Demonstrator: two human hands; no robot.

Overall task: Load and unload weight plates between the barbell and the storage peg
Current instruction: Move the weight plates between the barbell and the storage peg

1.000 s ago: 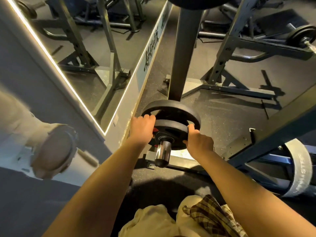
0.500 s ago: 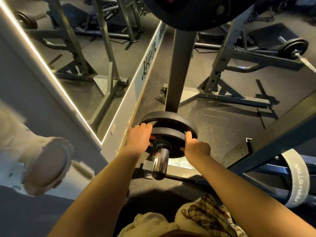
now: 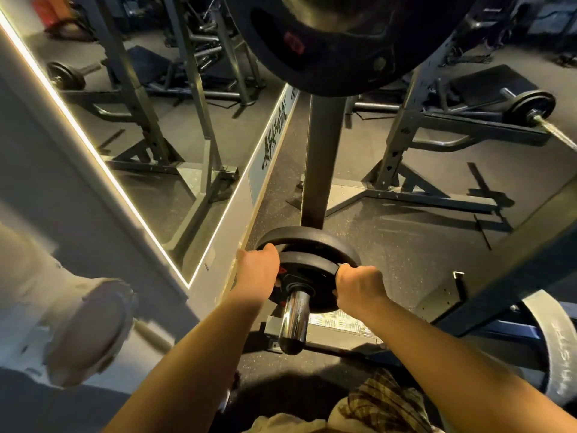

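A chrome storage peg [image 3: 293, 323] sticks out toward me from the foot of a dark upright post [image 3: 321, 160]. Two black weight plates sit on the peg. The front plate [image 3: 307, 276] is the smaller one, and a larger plate [image 3: 309, 237] stands right behind it. My left hand [image 3: 257, 271] grips the left rim of the front plate. My right hand [image 3: 359, 284] grips its right rim with curled fingers. A big black plate [image 3: 337, 51] hangs overhead at the top of the view.
A lit-edged mirror [image 3: 125, 126] leans along the left wall. A squat rack [image 3: 406, 151] with a loaded barbell [image 3: 534, 107] stands at the back right. A dark steel beam [image 3: 515, 264] slants across the right, with a grey plate [image 3: 559, 348] beneath it.
My view has tilted down and nearer, so the overhead plate fills more of the top. Both hands stay on the front plate's rim, and my right hand's fingers have curled tighter.
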